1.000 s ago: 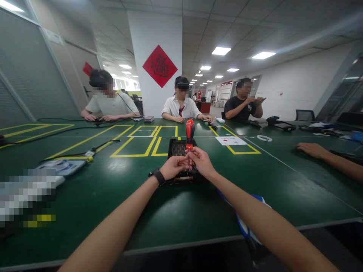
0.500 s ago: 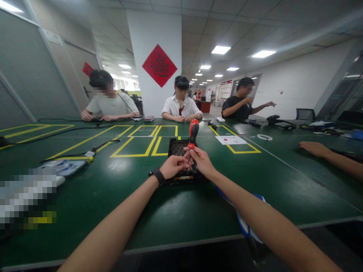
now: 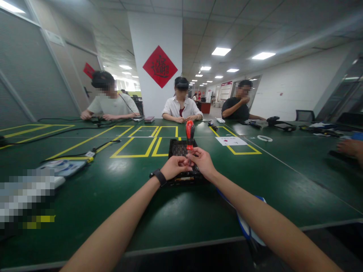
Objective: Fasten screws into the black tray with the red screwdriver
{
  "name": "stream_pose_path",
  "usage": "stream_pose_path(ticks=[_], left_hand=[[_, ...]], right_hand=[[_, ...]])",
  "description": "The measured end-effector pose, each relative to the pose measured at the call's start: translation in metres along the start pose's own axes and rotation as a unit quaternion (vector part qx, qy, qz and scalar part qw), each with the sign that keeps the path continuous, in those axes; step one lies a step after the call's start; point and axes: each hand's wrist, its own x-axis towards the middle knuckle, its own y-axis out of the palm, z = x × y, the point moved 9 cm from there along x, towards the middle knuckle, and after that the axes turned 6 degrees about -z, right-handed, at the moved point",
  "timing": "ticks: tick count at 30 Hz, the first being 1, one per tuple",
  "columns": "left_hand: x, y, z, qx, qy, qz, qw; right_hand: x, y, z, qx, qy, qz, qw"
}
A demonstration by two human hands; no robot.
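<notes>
Screwdriver point(image 3: 190, 134), pinched in my right hand point(image 3: 203, 161), could slip if it leans; I can't tell if my left hand point(image 3: 172, 168) pinches it.

Left grip point(image 3: 172, 167) beside pinched right grip point(image 3: 204, 164)

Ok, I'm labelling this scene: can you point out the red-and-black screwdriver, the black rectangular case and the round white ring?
Red-and-black screwdriver point(image 3: 190, 135): head view, middle of its handle.
Black rectangular case point(image 3: 195, 180): head view, its near wall.
Round white ring point(image 3: 265, 141): head view, near edge of its band.
</notes>
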Motion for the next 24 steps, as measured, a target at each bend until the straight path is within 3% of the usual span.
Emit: stream_pose_path(ticks=[3, 10, 14, 20, 24], left_hand=[[0.000, 0.000, -0.003, -0.005, 0.006, -0.001, 1.000], [-0.002, 0.008, -0.007, -0.059, 0.021, 0.054, 0.997], [-0.002, 0.011, -0.006, -0.075, 0.017, 0.071, 0.995], [0.001, -0.001, 0.005, -0.022, -0.009, -0.004, 1.000], [0.001, -0.002, 0.008, 0.005, -0.013, -0.013, 1.000]], right_hand=[[-0.001, 0.002, 0.002, 0.009, -0.002, 0.003, 1.000], [-0.005, 0.011, 0.003, 0.027, 0.029, 0.063, 0.997], [-0.004, 0.008, 0.002, 0.025, 0.040, 0.049, 0.998], [0.000, -0.002, 0.002, 0.033, 0.014, -0.006, 0.999], [0.001, -0.001, -0.002, 0.053, 0.021, -0.006, 0.998]])
